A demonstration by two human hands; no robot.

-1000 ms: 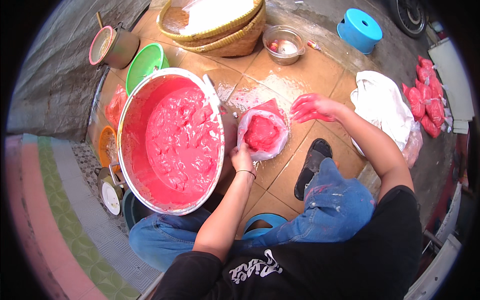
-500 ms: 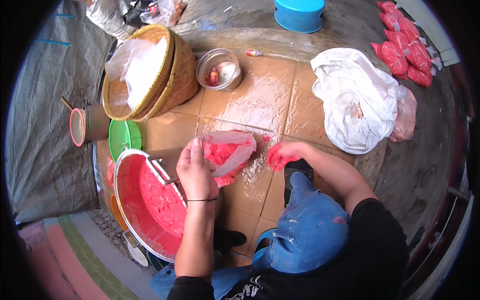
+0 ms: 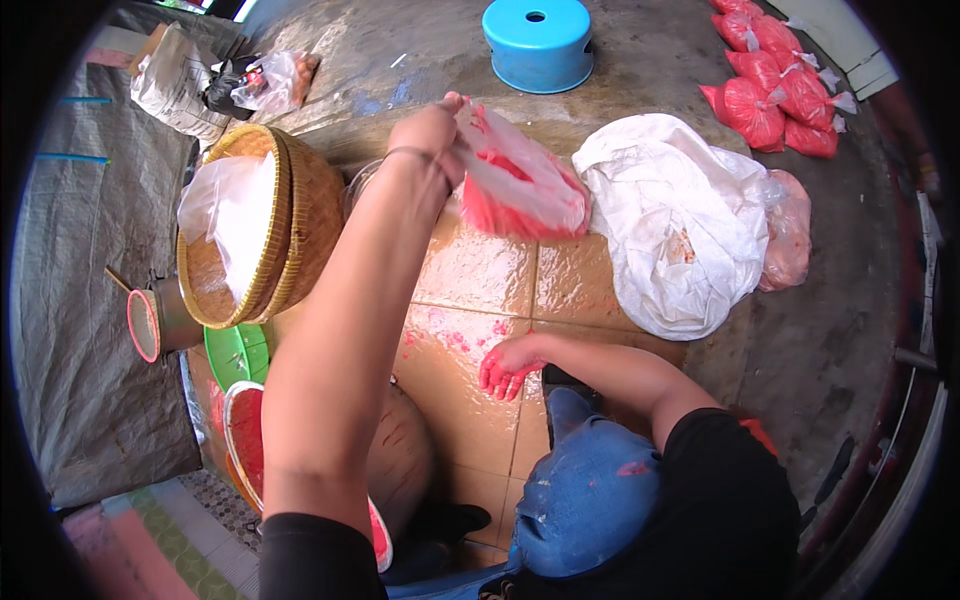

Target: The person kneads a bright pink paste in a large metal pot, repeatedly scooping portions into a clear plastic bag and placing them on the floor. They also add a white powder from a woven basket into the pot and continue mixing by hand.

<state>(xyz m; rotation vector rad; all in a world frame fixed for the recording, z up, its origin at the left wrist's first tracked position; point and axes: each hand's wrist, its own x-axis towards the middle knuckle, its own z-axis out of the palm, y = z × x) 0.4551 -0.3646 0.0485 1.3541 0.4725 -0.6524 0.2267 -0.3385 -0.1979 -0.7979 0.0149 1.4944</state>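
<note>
My left hand (image 3: pixel 425 140) is raised, fingers gripping the top of a translucent plastic bag (image 3: pixel 525 190) holding pink paste. The bag hangs tilted above the wet floor, beside a crumpled white sack (image 3: pixel 670 205). My right hand (image 3: pixel 510 368), smeared pink, is low over the tiles (image 3: pixel 470 275), its fingers apart and holding nothing. The big metal pot (image 3: pixel 400 450) of pink paste at lower left is mostly hidden behind my left forearm. Pink spatters mark the tiles near my right hand.
Stacked woven baskets (image 3: pixel 305 215), a green basin (image 3: pixel 240 350) and a rimmed bucket (image 3: pixel 170 310) stand at left. A blue stool (image 3: pixel 537 60) is at the top. Several tied pink bags (image 3: pixel 760 120) lie upper right on concrete. Grey tarpaulin (image 3: pixel 95 330) lines the left side.
My left hand has lifted the bag from beside the pot up and forward. My right hand has dropped lower in the picture. The view has tilted toward the far floor.
</note>
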